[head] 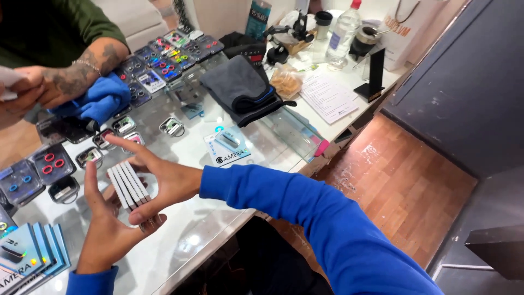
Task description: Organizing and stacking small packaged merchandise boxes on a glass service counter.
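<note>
The person's right hand [164, 183] and left hand [106, 218] press together a small stack of thin white boxes [129, 186], held just above the glass surface [213, 218] near its front edge. The grip is narrow: the right hand's fingers and thumb clamp the stack from its far side while the left palm backs it from the near side. The boxes look light and stiff, but smooth-sided and loose against one another, so they would likely slide or fan apart unless squeezed across the flat faces. Small clear cases [172, 127] lie farther back, and another person's hand [33, 90] rests by a blue cloth [101, 101].
</note>
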